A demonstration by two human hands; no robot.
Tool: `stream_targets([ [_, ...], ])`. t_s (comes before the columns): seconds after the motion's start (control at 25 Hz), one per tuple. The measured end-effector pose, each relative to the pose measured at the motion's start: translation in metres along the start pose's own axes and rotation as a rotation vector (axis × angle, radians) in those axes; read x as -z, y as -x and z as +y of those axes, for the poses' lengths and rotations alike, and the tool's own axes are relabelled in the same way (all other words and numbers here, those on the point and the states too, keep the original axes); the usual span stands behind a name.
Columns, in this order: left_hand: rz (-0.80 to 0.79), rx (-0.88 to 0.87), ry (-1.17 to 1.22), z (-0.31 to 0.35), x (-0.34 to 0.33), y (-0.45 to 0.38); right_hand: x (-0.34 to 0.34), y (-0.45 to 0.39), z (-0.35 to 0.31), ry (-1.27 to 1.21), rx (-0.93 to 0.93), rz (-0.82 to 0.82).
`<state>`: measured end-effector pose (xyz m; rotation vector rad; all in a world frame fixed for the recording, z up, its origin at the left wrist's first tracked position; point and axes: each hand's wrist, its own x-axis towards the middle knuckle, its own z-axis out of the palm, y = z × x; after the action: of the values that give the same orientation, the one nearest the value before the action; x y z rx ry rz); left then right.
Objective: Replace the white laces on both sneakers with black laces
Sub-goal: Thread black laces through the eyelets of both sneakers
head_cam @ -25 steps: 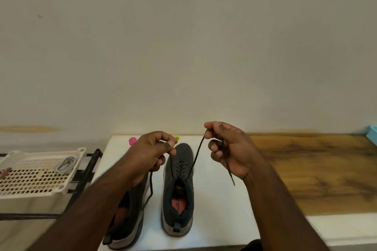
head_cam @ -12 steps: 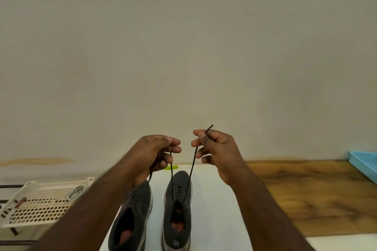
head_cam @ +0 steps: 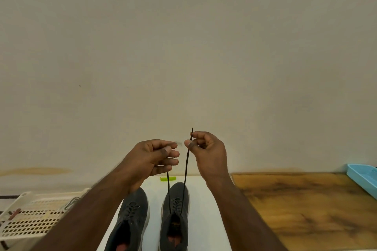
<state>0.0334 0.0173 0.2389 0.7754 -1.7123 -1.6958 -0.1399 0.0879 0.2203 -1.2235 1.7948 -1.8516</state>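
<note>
Two dark grey sneakers stand side by side on a white board (head_cam: 206, 210), toes pointing away from me. The left sneaker (head_cam: 132, 218) carries black laces. The right sneaker (head_cam: 175, 216) is threaded with a black lace (head_cam: 186, 171) whose two ends rise taut from its top eyelets. My left hand (head_cam: 155, 157) pinches one end above the shoes. My right hand (head_cam: 208, 149) pinches the other end between thumb and fingers, and the lace tip sticks up above it. Both hands are held up in front of the wall, close together.
A cream perforated basket (head_cam: 30, 220) with a grey cord in it sits at the left. A small green piece (head_cam: 167, 178) lies at the board's far edge. A wooden tabletop (head_cam: 306, 206) extends right, with a light blue tray (head_cam: 363, 179) at its far right edge.
Both hands have lifted higher and drawn closer together, pulling the two lace ends straight up from the right sneaker. The view has tilted up, showing more wall.
</note>
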Motion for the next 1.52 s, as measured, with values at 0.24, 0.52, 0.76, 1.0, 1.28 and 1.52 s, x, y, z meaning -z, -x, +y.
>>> stream_targets([
  [0.24,0.2,-0.089,-0.256,0.009,-0.015,-0.015,-0.009,-0.009,0.002,0.006,0.029,0.072],
  [0.52,0.201,-0.159,-0.269,0.02,-0.031,-0.029,-0.017,-0.019,-0.006,-0.013,0.052,0.047],
  [0.76,0.271,-0.01,-0.19,0.002,-0.016,-0.034,-0.012,-0.008,0.013,-0.079,-0.096,-0.023],
  [1.0,0.259,0.375,-0.024,-0.102,-0.014,-0.014,-0.01,0.034,0.098,0.216,-0.339,-0.284],
  [1.28,0.124,0.549,-0.63,-0.204,-0.001,-0.019,-0.002,0.058,0.19,0.508,-0.491,-0.431],
  [1.52,0.168,0.285,-0.994,-0.245,0.015,-0.048,-0.011,0.048,0.229,0.533,-0.517,-0.303],
])
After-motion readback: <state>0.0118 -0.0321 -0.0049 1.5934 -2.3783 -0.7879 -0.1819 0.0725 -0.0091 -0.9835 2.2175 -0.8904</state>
